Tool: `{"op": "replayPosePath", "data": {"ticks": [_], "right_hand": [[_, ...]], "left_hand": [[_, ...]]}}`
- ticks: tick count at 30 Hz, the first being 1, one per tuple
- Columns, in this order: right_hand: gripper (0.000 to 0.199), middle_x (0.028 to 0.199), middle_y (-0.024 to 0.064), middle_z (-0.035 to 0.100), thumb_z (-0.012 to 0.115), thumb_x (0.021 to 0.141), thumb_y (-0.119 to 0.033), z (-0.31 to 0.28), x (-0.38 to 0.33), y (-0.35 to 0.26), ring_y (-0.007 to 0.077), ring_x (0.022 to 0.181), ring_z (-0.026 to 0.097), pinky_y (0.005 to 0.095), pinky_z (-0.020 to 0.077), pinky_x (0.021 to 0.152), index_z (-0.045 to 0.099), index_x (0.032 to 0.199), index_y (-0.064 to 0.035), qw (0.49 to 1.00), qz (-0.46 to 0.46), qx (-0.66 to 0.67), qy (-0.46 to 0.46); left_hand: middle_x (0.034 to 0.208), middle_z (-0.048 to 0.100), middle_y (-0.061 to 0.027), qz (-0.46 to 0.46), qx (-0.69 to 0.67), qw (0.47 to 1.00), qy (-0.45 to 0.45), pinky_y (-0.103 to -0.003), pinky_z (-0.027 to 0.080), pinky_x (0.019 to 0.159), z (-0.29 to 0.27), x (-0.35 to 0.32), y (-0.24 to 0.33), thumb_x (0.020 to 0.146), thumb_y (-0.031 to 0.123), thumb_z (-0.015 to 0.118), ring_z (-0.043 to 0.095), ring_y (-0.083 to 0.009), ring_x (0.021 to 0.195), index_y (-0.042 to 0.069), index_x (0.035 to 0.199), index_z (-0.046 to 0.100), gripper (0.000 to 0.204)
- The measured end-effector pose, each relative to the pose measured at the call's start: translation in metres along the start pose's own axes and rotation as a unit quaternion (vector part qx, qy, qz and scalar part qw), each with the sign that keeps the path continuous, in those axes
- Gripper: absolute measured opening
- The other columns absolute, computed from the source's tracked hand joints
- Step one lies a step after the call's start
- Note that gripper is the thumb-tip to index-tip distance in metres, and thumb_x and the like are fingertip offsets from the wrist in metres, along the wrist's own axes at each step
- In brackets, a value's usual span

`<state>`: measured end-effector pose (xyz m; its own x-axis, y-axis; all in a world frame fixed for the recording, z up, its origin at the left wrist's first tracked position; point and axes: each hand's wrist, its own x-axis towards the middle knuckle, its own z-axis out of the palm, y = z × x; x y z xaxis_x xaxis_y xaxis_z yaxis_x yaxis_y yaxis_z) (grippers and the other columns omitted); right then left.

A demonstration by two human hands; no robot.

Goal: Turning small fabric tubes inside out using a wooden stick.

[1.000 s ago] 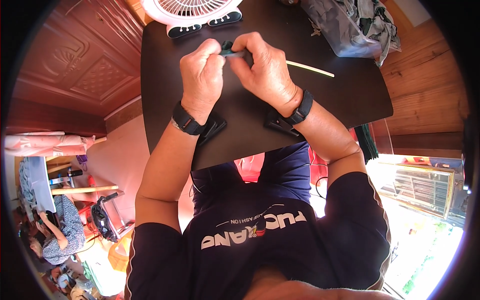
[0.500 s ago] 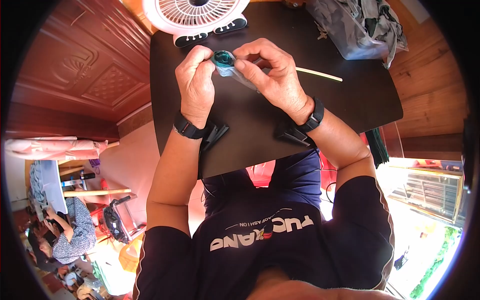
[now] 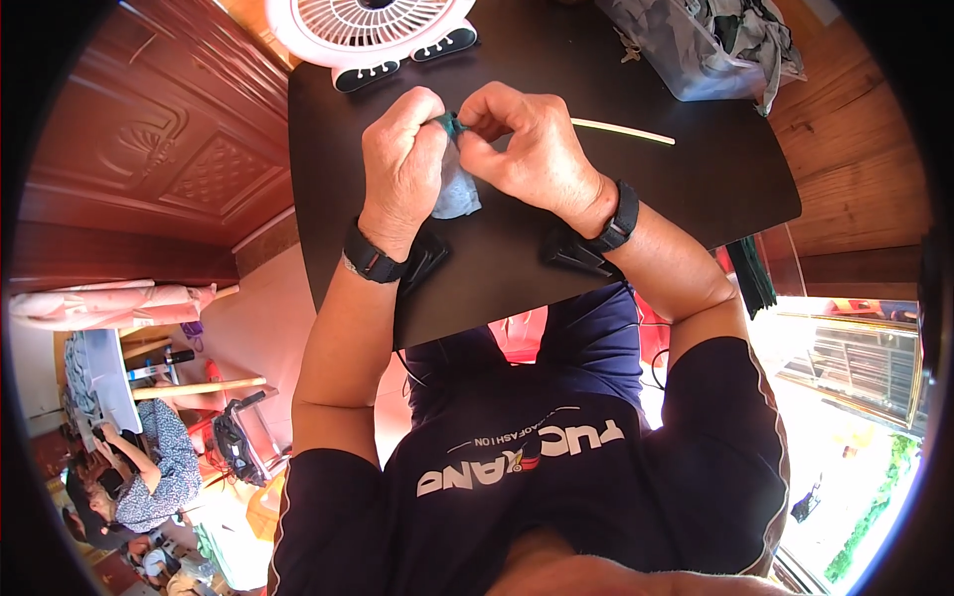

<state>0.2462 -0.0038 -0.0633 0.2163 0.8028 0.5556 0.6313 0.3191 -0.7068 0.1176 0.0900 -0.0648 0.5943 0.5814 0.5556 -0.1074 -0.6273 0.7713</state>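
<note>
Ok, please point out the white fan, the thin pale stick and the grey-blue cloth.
white fan (image 3: 370, 22), head view, on its round grille.
thin pale stick (image 3: 624, 132), head view, on its middle.
grey-blue cloth (image 3: 457, 194), head view, on the part hanging below the hands.

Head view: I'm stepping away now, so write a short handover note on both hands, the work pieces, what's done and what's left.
Left hand: closed over a pale blue-grey cloth, which hangs below the fist.
Right hand: fingers pinching a small teal piece where the two hands meet.
Both hands are raised over the black table.
Nearby: a thin pale stick lies right of the hands, a white fan at the far edge, a clear bag of scraps far right.
Done: both pieces gripped.
Left: cannot tell how far the joining has got; the fingers hide it.
</note>
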Motion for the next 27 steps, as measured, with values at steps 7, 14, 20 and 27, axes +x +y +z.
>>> {"op": "replayPosePath", "data": {"ticks": [7,14,20,27], "right_hand": [[0.010,0.074,-0.0007,0.058,0.061,0.077,0.002,-0.001,0.009,0.015,0.0037,0.069,0.055,0.0188,0.0470,0.062,0.055,0.085,0.0013,0.984,0.117,0.129,0.033],[0.010,0.066,0.0014,0.057,0.061,0.073,0.001,-0.002,0.007,0.013,0.0042,0.064,0.055,0.0201,0.0462,0.057,0.054,0.080,0.0014,0.997,0.062,0.055,0.006],[0.006,0.065,0.0012,0.057,0.058,0.074,0.000,-0.006,0.012,0.016,0.0054,0.061,0.055,0.0194,0.0451,0.057,0.054,0.079,0.0016,0.991,0.106,0.083,-0.009],[0.006,0.068,-0.0003,0.057,0.058,0.077,-0.002,-0.003,0.012,0.021,0.0049,0.063,0.053,0.0196,0.0434,0.059,0.055,0.080,0.0015,0.975,0.189,0.111,-0.026]], "left_hand": [[0.089,0.053,-0.0030,-0.185,-0.279,0.942,0.019,-0.022,0.040,0.070,0.021,-0.006,-0.004,0.082,0.008,0.051,0.048,-0.0088,0.079,0.001,0.100,0.048,0.020],[0.085,0.057,-0.0057,-0.264,-0.340,0.902,0.029,-0.023,0.043,0.071,0.012,-0.002,-0.005,0.070,0.001,0.050,0.052,-0.0110,0.076,-0.002,0.099,0.052,0.029],[0.082,0.056,-0.0056,-0.211,-0.279,0.936,0.045,-0.025,0.044,0.069,0.011,-0.002,-0.006,0.073,-0.002,0.053,0.052,-0.0103,0.076,0.000,0.093,0.052,0.021],[0.079,0.054,-0.0100,0.029,0.137,0.987,0.084,-0.036,0.045,0.065,0.009,-0.001,-0.001,0.073,0.005,0.057,0.056,-0.0285,0.072,0.004,0.080,0.052,0.008]]}}
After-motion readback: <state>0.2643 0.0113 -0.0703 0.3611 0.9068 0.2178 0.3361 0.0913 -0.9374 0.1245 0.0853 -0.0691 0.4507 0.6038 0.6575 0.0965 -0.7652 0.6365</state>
